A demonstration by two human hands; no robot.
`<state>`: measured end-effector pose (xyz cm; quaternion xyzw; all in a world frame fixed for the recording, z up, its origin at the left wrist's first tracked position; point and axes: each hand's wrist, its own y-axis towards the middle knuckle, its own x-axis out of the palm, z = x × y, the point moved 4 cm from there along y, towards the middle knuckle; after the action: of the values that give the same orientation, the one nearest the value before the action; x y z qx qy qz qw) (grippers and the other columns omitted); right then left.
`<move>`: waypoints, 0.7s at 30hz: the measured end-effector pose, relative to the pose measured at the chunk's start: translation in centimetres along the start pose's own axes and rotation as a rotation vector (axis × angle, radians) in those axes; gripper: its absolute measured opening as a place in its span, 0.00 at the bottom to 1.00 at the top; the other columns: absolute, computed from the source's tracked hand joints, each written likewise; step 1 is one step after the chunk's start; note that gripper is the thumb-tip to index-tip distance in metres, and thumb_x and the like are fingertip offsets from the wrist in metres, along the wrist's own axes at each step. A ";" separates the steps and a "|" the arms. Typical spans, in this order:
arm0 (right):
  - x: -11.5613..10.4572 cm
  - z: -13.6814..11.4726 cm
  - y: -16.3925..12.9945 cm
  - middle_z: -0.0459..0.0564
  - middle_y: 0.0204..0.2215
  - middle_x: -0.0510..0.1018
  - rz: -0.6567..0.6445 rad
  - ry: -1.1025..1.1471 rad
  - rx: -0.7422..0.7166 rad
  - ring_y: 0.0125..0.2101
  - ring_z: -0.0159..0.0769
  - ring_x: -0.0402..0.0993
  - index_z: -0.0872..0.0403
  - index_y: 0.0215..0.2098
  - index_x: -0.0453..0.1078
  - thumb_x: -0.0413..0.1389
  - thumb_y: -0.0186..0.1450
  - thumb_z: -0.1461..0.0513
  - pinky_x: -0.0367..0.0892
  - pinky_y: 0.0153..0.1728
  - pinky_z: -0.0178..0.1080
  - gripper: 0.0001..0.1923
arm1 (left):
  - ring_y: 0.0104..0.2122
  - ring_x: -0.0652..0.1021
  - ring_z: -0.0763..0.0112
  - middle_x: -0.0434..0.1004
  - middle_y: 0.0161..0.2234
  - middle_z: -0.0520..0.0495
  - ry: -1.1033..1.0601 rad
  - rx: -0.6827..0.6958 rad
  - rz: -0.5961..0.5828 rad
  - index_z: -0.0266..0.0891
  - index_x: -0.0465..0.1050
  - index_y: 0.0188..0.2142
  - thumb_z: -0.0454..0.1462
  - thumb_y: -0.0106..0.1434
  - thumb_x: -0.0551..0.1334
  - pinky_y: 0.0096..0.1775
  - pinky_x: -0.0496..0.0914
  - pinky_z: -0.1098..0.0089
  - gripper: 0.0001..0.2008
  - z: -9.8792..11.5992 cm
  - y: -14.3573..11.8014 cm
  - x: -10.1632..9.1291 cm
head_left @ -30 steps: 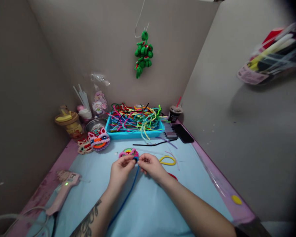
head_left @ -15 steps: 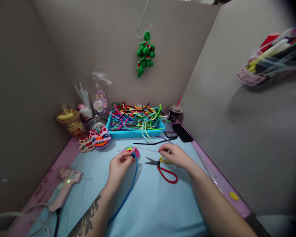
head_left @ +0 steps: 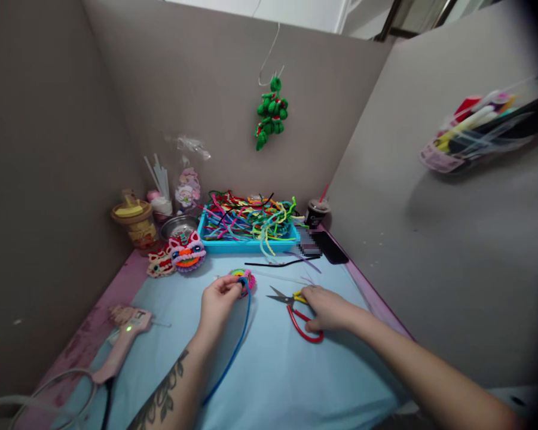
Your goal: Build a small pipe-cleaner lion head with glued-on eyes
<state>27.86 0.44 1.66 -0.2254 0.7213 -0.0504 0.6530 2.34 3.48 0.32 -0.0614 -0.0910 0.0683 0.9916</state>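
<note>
- Blue stem, pinched in left hand, could be uncurled by slackening.
- Scissors, straddled by half-spread right hand (grip unclear), could be fumbled if ill-seated.

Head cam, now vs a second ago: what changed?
The right hand left the blue cord, moved right, and now reaches over the handles of the scissors. The left hand still pinches the cord. Glue gun and tray stayed put.
</note>
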 end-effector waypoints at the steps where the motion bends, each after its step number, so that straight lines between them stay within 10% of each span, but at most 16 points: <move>1: -0.3 0.0 -0.1 0.58 0.39 0.72 0.018 0.025 -0.004 0.39 0.47 0.69 0.58 0.39 0.67 0.64 0.45 0.57 0.61 0.36 0.39 0.25 | 0.23 0.77 0.67 0.78 0.21 0.47 0.013 0.010 0.006 0.35 0.75 0.28 0.35 0.43 0.67 0.31 0.70 0.66 0.10 0.1 0.1 -0.1; 6: -0.1 -0.6 -1.5 0.45 0.25 0.67 0.030 0.733 0.000 0.25 0.31 0.62 0.55 0.30 0.63 0.58 0.50 0.56 0.55 0.25 0.33 0.14 | 0.25 0.78 0.65 0.80 0.24 0.46 0.091 0.067 0.016 0.36 0.76 0.29 0.35 0.45 0.65 0.32 0.72 0.66 0.09 0.5 -0.1 -0.1; 12: 3.5 -8.0 -4.5 0.43 0.21 0.62 -0.434 1.943 -0.199 0.18 0.24 0.58 0.57 0.31 0.63 0.57 0.54 0.47 0.47 0.15 0.28 0.21 | 0.32 0.80 0.63 0.82 0.32 0.44 0.283 0.264 -0.008 0.36 0.78 0.33 0.36 0.53 0.61 0.38 0.73 0.65 0.09 0.7 -0.9 0.3; 21: 4.3 -11.9 -3.5 0.42 0.21 0.62 -0.605 2.320 -0.264 0.18 0.24 0.56 0.57 0.32 0.62 0.58 0.57 0.53 0.43 0.12 0.26 0.16 | 0.32 0.80 0.66 0.82 0.34 0.45 0.478 0.441 -0.052 0.37 0.78 0.38 0.35 0.57 0.59 0.37 0.73 0.67 0.12 1.0 -1.5 0.5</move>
<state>17.04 -6.99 0.68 -0.2710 0.7964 -0.2998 -0.4500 2.85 2.23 1.63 0.1428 0.1599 0.0448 0.9757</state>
